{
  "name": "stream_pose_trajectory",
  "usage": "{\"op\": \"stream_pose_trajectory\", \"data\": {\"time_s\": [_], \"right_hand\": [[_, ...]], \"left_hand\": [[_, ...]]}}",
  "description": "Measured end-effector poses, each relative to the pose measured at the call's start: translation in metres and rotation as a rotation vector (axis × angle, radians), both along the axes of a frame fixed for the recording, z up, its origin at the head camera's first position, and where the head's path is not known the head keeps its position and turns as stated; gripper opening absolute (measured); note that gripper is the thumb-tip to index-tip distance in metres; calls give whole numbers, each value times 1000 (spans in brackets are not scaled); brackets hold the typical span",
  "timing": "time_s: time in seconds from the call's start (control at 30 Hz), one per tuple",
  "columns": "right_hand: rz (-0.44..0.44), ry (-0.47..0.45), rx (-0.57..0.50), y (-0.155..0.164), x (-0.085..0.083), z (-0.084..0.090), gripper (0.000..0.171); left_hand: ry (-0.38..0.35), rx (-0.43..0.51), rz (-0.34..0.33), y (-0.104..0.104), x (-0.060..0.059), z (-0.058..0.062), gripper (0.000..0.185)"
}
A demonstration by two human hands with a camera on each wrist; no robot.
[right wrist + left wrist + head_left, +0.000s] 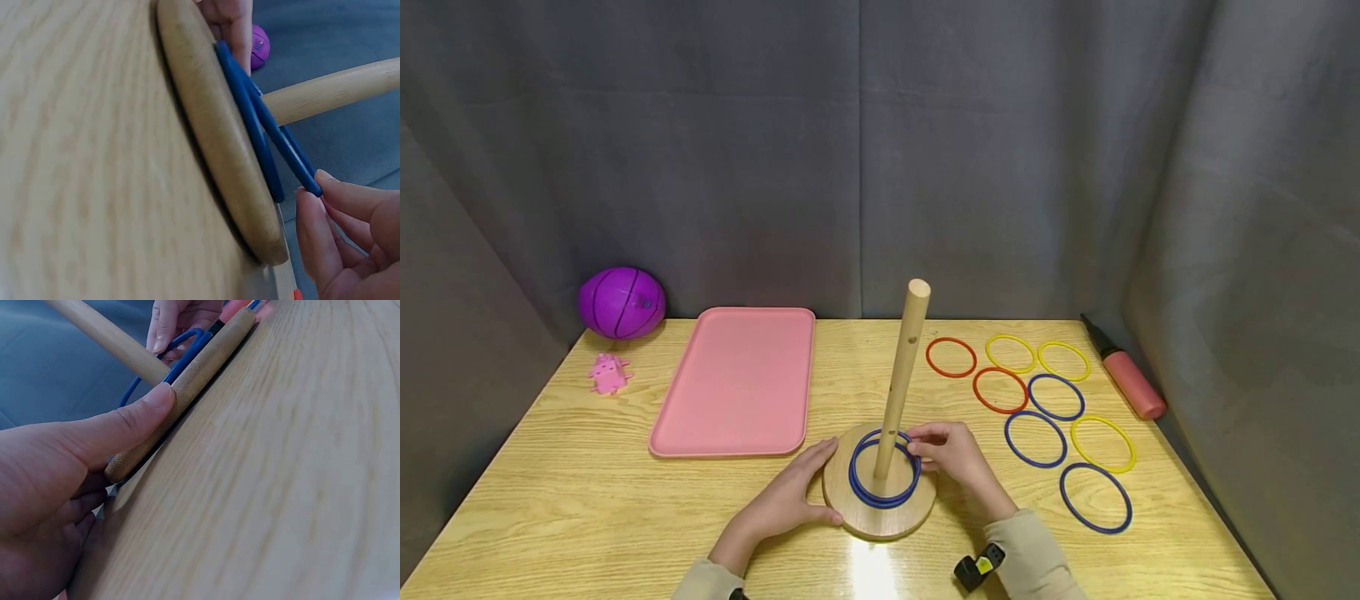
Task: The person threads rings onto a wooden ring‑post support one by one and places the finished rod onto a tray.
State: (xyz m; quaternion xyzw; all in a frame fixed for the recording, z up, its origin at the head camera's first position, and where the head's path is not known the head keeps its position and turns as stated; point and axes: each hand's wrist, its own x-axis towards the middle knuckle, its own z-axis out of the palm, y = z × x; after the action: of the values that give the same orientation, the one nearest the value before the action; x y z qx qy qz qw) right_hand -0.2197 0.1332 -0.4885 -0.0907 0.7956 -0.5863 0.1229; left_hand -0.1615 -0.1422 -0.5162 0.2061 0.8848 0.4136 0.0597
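A wooden stand with an upright post [902,375] and a round base [880,525] is on the table between the hands. My left hand [786,496] grips the base's left side, its thumb [147,415] against the near edge and its fingers round the far side. Around the foot of the post are blue rings; the lower ring [266,165] lies flat on the base. My right hand [953,457] pinches the right side of an upper blue ring [287,149] between thumb and fingertips. That ring tilts up from the one beneath, still encircling the post.
To the right lie several loose rings: red [951,377], yellow [1103,418] and blue [1096,531]. Beyond them is a red hand pump [1135,385]. A pink tray [737,383], a pink toy [609,374] and a purple ball [622,303] are left. Grey curtains [775,167] enclose the table.
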Motion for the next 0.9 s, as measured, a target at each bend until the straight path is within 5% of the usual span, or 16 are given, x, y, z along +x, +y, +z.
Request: {"op": "stream_pose_trajectory", "data": {"time_s": [0.37, 0.9], "right_hand": [[-48, 127, 156, -6, 4, 1, 14], [-72, 171, 264, -1, 3, 8, 9]], "left_hand": [[-5, -1, 1, 0, 2, 4, 108], [-24, -1, -7, 0, 1, 4, 108]]}}
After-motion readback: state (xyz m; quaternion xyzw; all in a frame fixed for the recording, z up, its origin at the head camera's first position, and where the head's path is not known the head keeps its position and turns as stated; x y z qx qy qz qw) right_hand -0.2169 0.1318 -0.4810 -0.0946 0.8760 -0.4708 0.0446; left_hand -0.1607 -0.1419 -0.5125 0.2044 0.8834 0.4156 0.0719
